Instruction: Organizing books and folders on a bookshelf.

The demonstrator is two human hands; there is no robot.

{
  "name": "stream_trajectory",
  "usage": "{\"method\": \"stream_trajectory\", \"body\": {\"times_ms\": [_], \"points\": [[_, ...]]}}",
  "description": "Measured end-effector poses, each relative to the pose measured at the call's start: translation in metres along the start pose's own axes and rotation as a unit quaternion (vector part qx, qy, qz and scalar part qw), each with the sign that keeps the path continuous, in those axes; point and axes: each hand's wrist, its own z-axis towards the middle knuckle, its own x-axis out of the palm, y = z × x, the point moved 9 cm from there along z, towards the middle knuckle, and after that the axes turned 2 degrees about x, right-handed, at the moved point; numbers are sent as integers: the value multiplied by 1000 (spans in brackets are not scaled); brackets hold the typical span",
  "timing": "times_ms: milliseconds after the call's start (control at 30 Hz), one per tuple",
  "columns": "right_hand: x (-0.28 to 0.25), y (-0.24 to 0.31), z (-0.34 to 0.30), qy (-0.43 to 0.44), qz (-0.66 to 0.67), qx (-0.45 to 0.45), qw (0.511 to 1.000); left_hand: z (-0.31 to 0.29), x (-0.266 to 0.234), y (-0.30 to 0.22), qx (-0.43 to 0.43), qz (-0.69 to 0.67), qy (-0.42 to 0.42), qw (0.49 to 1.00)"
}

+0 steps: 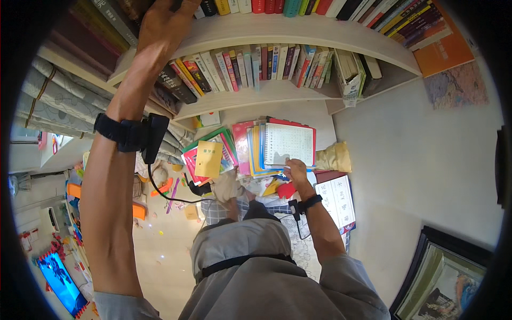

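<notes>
My left hand [166, 25] reaches up to the upper shelf, against the row of books at the far left. Its fingertips run out of the picture at the top, so their grip is hidden. My right hand [296, 172] is closed at the near edge of a spiral-bound notebook [289, 141] with a gridded white page. That notebook lies on top of a stack of coloured folders and booklets [257, 146]. Beside the stack, a yellow booklet [208, 159] rests on pink and green papers [229, 141].
Books fill the upper shelf [256, 32] and lower shelf [234, 101] ahead. Right of the stack are a yellow cushion-like bag [333, 158] and a sheet with large characters [336, 200]. A framed picture [442, 282] stands lower right; toys [166, 185] litter the floor at left.
</notes>
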Motion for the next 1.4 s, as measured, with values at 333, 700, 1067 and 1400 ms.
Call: {"method": "stream_trajectory", "body": {"times_ms": [333,700,1067,1400], "points": [[79,-64,32,169,367,149,903,-12,7,1,-58,-54,12,997],[13,-125,104,-46,-167,-182,968,7,-18,49,-49,76,-46,995],[-125,0,9,-195,346,-80,914,9,-26,55,-180,-165,46,969],[-157,1,16,-211,238,-109,942,-24,20,-13,-55,-111,21,992]]}}
